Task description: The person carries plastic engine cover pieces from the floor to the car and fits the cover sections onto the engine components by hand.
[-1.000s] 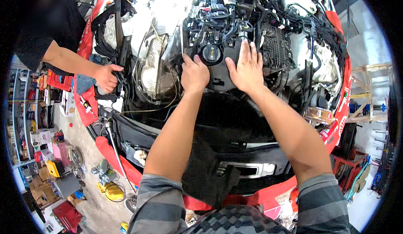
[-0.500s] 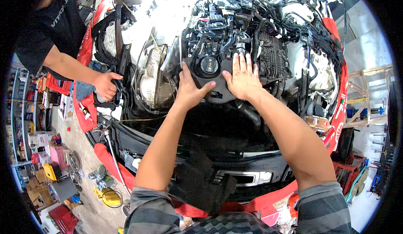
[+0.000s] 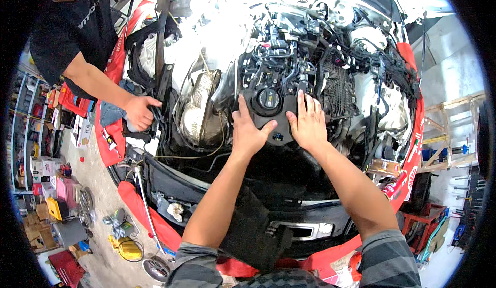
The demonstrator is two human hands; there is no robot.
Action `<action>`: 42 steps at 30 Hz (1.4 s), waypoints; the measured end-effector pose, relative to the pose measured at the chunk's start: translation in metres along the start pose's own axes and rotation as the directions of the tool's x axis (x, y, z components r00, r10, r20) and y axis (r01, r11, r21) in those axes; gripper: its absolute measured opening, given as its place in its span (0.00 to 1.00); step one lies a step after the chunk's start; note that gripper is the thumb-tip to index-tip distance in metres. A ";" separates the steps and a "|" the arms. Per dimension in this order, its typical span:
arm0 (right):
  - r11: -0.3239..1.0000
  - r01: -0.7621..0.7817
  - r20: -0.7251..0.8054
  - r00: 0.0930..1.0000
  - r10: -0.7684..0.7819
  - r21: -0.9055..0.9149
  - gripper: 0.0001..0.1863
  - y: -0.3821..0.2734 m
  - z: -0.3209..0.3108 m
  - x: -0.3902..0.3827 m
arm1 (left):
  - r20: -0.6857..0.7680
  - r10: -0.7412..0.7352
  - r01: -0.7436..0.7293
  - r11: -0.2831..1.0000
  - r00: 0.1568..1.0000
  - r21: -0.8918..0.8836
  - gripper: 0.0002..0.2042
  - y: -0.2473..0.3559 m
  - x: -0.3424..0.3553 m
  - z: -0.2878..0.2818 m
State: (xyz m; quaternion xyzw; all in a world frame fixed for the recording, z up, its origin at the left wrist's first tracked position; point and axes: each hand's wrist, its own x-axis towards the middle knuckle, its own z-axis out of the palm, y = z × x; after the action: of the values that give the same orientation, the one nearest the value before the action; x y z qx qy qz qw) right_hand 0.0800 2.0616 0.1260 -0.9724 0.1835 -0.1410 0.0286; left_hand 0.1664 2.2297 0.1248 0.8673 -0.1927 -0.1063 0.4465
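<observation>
In an engine bay, a dark grey cover plate (image 3: 280, 122) surrounds a round black engine cap (image 3: 268, 100). My left hand (image 3: 250, 132) lies against the plate's left edge, index finger stretched forward and thumb out over its surface; its other fingers are partly hidden. On the right side my right hand (image 3: 311, 126) lies flat with fingers extended, palm down, thumb on the plate. Neither hand is closed round anything. Beyond the fingertips sit the engine's hoses, connectors and wiring (image 3: 279, 50). A ribbed black engine part (image 3: 338, 86) is right of my right hand.
A co-worker's hand (image 3: 140, 113) rests at the bay's left side. A silvery heat shield (image 3: 199, 112) lies left of my hands. Red fender covers (image 3: 411, 179) drape the car's edges. Shelves (image 3: 23, 133) stand far left, a wooden frame (image 3: 449, 127) right. Parts lie on the floor (image 3: 98, 184).
The view has shifted, so the whole scene sits lower and a little further right. Both my hands keep nearly the same place on the cover plate.
</observation>
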 end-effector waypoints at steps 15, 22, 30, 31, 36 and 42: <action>0.991 0.003 -0.001 1.000 -0.003 0.137 0.34 0.005 -0.007 0.029 | -0.105 -0.226 0.189 0.941 0.968 -0.282 0.44 -0.016 0.019 0.019; 0.999 -0.007 0.087 0.996 0.003 0.042 0.34 0.006 -0.001 0.028 | -0.099 -0.153 0.139 0.981 0.983 -0.135 0.45 -0.009 0.023 0.018; 1.000 -0.013 0.057 0.998 0.014 -0.017 0.34 0.005 0.010 0.022 | 0.072 -0.194 0.196 0.980 0.978 -0.032 0.56 -0.020 0.017 0.014; 0.998 0.033 0.015 0.999 -0.032 -0.055 0.34 0.007 0.010 0.023 | 0.108 -0.165 0.176 0.979 0.980 -0.100 0.55 -0.025 0.024 0.014; 0.988 0.125 0.006 0.992 -0.125 -0.094 0.34 0.010 0.010 0.033 | 0.037 -0.036 0.040 0.994 0.999 -0.103 0.52 -0.008 0.031 0.008; 0.991 0.120 0.039 0.992 -0.122 0.059 0.51 0.016 0.014 0.028 | -0.199 0.230 -0.250 0.965 0.953 -0.083 0.42 -0.019 0.013 0.019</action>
State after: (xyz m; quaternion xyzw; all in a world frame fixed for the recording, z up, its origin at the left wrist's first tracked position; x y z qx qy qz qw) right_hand 0.1033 2.0367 0.1184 -0.9833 0.1194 -0.1270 0.0514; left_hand 0.1761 2.2202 0.0982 0.8183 -0.2479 0.0209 0.5181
